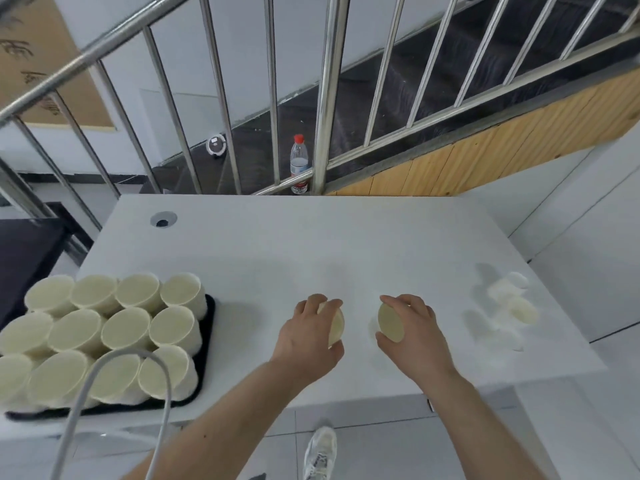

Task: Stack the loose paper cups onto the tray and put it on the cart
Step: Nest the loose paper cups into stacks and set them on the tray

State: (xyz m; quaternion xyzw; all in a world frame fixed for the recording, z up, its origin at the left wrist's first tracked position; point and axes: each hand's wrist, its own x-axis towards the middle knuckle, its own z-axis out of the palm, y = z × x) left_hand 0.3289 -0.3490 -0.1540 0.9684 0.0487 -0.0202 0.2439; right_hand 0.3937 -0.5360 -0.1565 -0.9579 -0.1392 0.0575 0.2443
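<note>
Twelve cups (128, 329) on tray (209, 308); two cups (391, 322) in hands (414, 336)

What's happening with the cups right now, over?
Left hand grips one paper cup, right hand grips another. Tray full of cups, left. Loose cups remain, right. Path clear, over.

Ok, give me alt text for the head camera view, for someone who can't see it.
Over a white table, the left hand and right hand each grip one paper cup tipped on its side, mouths facing each other. A black tray packed with cups sits left; a few loose cups lie right.
</note>
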